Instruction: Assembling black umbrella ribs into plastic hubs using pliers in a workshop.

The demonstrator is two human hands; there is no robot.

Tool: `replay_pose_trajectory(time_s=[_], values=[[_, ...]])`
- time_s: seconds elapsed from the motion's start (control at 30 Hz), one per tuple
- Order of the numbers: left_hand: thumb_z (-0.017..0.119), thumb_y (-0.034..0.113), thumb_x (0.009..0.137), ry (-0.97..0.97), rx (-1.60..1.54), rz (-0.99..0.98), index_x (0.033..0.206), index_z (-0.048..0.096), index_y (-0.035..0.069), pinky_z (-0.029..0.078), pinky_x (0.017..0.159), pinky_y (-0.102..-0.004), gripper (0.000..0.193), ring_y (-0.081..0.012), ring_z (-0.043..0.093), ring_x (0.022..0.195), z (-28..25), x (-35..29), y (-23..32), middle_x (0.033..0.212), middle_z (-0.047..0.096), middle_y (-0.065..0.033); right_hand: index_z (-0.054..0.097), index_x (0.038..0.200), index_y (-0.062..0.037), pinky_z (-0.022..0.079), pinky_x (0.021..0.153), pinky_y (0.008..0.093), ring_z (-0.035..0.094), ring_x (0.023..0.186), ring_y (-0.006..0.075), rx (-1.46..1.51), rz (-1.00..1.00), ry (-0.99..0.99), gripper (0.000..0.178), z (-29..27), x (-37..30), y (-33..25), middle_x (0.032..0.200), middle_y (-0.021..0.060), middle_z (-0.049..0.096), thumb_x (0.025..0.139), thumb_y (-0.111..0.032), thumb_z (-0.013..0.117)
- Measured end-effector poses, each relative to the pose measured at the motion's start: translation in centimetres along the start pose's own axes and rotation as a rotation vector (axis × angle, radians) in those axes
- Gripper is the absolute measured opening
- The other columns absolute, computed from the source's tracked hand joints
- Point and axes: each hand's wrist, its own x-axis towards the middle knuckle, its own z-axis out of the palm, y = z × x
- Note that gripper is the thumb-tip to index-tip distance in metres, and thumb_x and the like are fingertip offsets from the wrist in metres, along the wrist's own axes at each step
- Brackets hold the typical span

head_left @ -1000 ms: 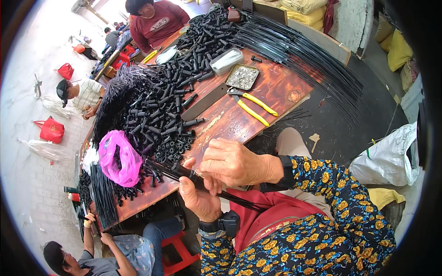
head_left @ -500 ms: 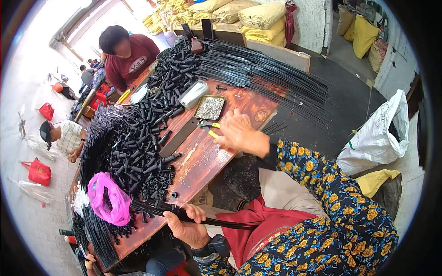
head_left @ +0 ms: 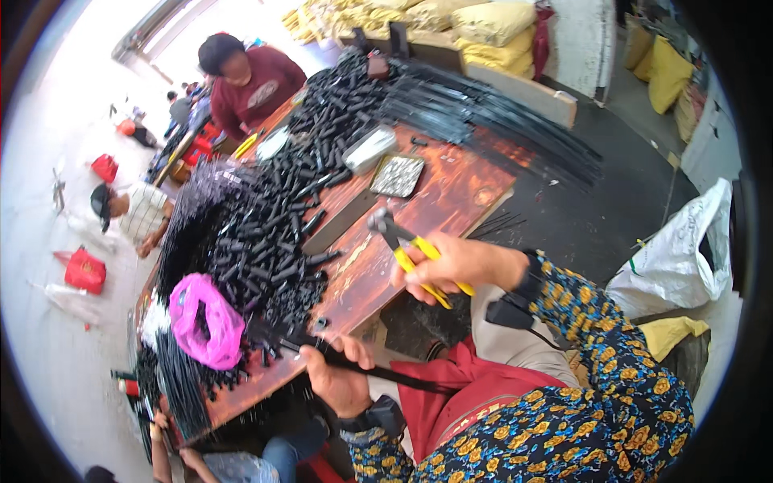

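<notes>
My right hand (head_left: 460, 266) grips the yellow handles of a pair of end-cutting pliers (head_left: 394, 231), raised above the table's near edge with its metal jaws toward the far left. Lower down, my left hand (head_left: 342, 380) is closed round a bundle of thin black rods (head_left: 403, 380). The bundle runs from the table edge across the red cloth (head_left: 475, 374) on my lap. Its far end is blurred, so I cannot make out the tips.
On the wooden table (head_left: 362, 278) lie a heap of black tubular parts (head_left: 274, 217), a metal bar (head_left: 340, 223), a tray of small silvery pieces (head_left: 397, 176), a pink bag (head_left: 227, 348) and long black rods (head_left: 483, 105). A co-worker (head_left: 258, 88) sits across; a white sack (head_left: 672, 258) stands right.
My right hand has picked the pliers up off the table and brought them toward me. My left hand still holds the rods. The whole view has shifted slightly.
</notes>
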Motion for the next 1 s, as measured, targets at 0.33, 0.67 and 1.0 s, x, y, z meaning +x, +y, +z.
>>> replay_pose_trajectory(time_s=[0.33, 0.67, 1.0], values=[[0.029, 0.074, 0.092, 0.176, 0.033, 0.089, 0.111, 0.058, 0.0, 0.028, 0.038, -0.0285, 0.082, -0.0128, 0.031, 0.037, 2.8, 0.6, -0.9, 0.05, 0.041, -0.0008, 0.044, 0.123, -0.0008, 0.049, 0.08, 0.0447, 0.046, 0.096, 0.0385, -1.146, -0.342, 0.39, 0.055, 7.1, 0.1, 4.8, 0.101, 0.0225, 0.047, 0.074, -0.012, 0.067], [0.024, 0.088, 0.079, 0.303, 0.119, -0.069, 0.107, 0.06, 0.0, 0.026, 0.04, -0.0244, 0.099, -0.0089, 0.03, 0.039, 3.3, 0.5, -0.4, 0.048, 0.035, 0.0032, 0.046, 0.13, 0.0026, 0.046, 0.085, 0.0428, 0.047, 0.097, 0.0347, -1.372, -0.66, 0.563, 0.056, 7.0, 2.5, 5.0, 0.104, 0.0196, 0.046, 0.079, -0.012, 0.061], [0.028, 0.089, 0.077, 0.274, 0.147, -0.027, 0.12, 0.057, 0.004, 0.023, 0.038, -0.0249, 0.099, -0.0094, 0.027, 0.038, 2.9, 0.3, -0.9, 0.049, 0.035, 0.0036, 0.056, 0.121, -0.0041, 0.05, 0.063, 0.0351, 0.052, 0.08, 0.0263, -1.488, -0.657, 0.505, 0.044, 5.5, 1.8, 3.7, 0.087, 0.0103, 0.05, 0.078, -0.017, 0.062]])
